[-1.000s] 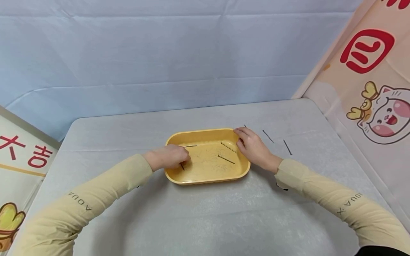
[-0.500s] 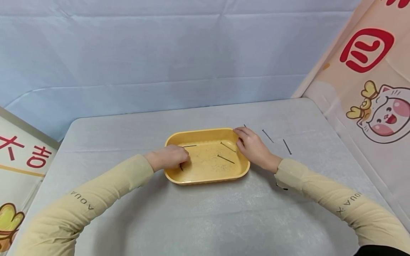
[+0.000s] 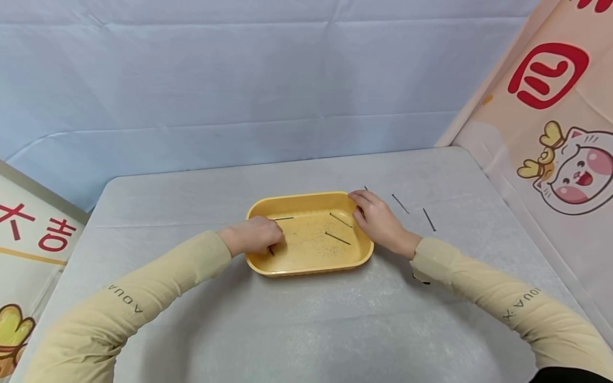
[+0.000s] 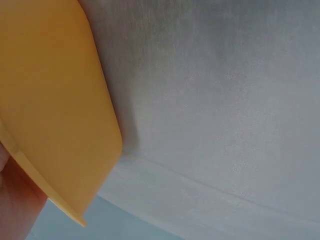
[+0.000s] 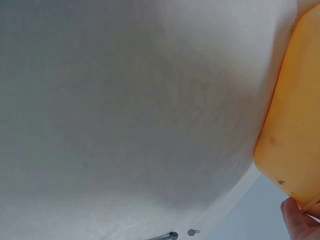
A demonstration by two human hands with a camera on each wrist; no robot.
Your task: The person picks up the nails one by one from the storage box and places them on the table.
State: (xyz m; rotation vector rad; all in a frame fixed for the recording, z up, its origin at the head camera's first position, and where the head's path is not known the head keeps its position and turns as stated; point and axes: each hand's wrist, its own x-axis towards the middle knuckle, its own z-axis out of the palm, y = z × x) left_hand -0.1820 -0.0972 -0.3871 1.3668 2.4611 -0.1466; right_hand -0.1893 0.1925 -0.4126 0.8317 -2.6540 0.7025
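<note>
1. three nails [image 3: 338, 238] lie loose in the tray [image 3: 308, 270] on the table [image 3: 297, 330]; three more nails [image 3: 429, 219] lie right of it.
2. left hand [image 3: 256, 234], inside the tray, pinches another nail [image 3: 272, 251], mostly hidden.
3. right hand [image 3: 380, 221] grips the tray's far right corner.

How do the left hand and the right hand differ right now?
Place: the left hand reaches inside the left end of the yellow tray, while the right hand is at its far right corner.
Contact: the right hand grips the tray's rim; the left is at a nail that pokes out beneath it, though whether it pinches the nail is hidden.
Shared: both are bare, below beige sleeves.
</note>
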